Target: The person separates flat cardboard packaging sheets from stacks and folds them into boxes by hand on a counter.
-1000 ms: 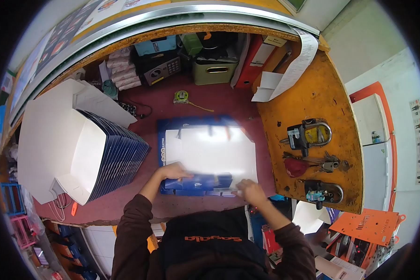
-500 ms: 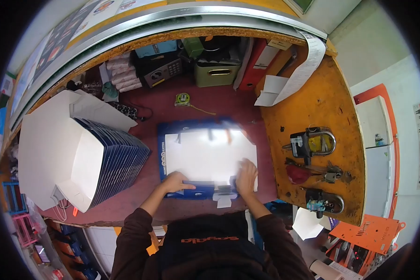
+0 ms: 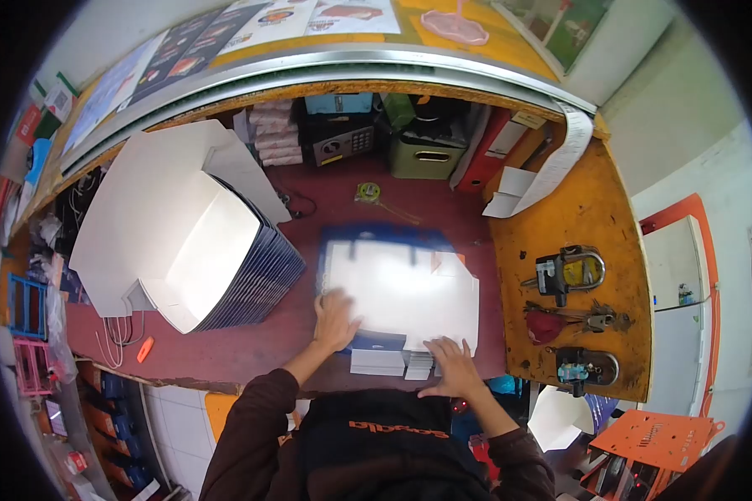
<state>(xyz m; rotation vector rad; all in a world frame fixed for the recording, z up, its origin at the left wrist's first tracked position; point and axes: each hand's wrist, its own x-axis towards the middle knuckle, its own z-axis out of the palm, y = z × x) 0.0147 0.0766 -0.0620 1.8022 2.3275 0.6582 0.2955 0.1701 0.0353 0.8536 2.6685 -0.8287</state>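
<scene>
A flat stack of white and blue card sheets [image 3: 405,288] lies on the dark red table [image 3: 309,188] in front of me. My left hand [image 3: 336,321] is at the sheets' lower left edge, fingers apart and slightly blurred. At the lower right edge my right hand [image 3: 454,367] rests with spread fingers, beside the small white flaps [image 3: 378,361] that stick out towards me. Neither hand grips anything. To the left stands a tall nested stack of white and blue folded boxes [image 3: 213,250].
Behind lie a yellow-green tape measure [image 3: 368,193], a small safe [image 3: 343,146], a green box [image 3: 427,157] and a red binder [image 3: 491,150]. Padlocks [image 3: 570,271] and keys [image 3: 597,318] are on the wooden panel at right. An orange cutter [image 3: 145,349] lies at left.
The view has shifted, so the scene sits further right and lower. My left hand has moved up along the left edge, its fingers now apart. A white flap now shows at the front edge.
</scene>
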